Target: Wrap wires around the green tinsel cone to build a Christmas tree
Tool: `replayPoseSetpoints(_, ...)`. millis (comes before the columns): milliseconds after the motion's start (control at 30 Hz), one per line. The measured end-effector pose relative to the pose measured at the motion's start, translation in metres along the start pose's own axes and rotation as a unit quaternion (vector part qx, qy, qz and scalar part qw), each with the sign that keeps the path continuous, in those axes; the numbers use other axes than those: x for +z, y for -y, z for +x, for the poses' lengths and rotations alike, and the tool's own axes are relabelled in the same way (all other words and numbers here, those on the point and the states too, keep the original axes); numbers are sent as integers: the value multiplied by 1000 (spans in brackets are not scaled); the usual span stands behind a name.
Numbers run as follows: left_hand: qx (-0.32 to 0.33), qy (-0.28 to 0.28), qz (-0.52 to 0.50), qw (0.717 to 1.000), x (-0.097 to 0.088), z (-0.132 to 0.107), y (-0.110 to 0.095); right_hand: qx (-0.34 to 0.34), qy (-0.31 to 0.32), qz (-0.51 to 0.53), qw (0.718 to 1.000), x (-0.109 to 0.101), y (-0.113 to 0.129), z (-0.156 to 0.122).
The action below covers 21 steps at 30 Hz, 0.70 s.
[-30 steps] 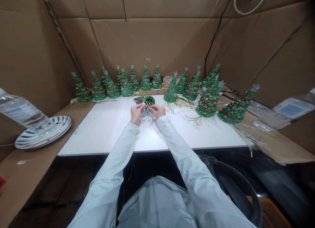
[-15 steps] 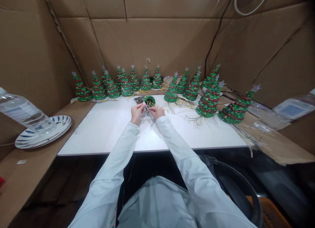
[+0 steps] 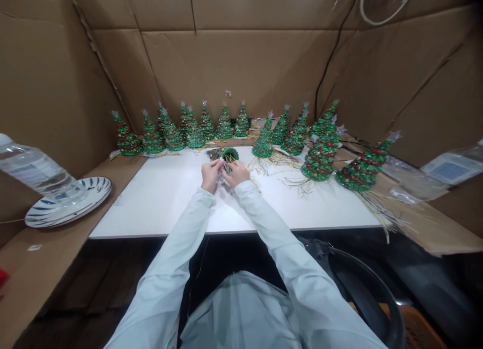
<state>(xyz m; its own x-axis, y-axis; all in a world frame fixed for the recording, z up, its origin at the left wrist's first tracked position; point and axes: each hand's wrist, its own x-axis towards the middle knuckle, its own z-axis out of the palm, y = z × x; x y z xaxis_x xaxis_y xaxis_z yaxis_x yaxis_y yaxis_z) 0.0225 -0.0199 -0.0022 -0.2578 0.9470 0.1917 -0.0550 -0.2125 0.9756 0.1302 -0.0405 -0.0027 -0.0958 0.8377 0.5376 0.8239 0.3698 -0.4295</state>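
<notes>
A small green Christmas tree (image 3: 231, 152) lies on its side on the white board (image 3: 158, 203), its round hollow base facing me. Thin pale and yellow wires (image 3: 229, 161) come out of that base. My left hand (image 3: 211, 174) pinches the wires just in front of the tree. Close beside it, my right hand (image 3: 236, 173) has its fingers closed on the same wires, and the fingertips of both hands almost meet. The fingers hide the wires' loose ends.
Several green trees with red garlands and star tops (image 3: 319, 155) stand along the back and right. A clear bottle (image 3: 41, 168) rests on a striped plate (image 3: 94, 190) at left. Another plastic bottle (image 3: 445, 170) lies at right. Cardboard walls (image 3: 249, 57) surround the board.
My right hand has moved slightly left and closer to my left hand, over the wires. The left hand and the lying tree stay about where they were.
</notes>
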Motion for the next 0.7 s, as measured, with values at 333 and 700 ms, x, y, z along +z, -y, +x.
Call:
replayPoseSetpoints(333,23,-52,0,998,0,3,8,12,-1,-49,999,12,18,9)
replayPoseSetpoints(700,15,-50,53,997,0,-1,7,-31,-21,-69,997,18,9,8)
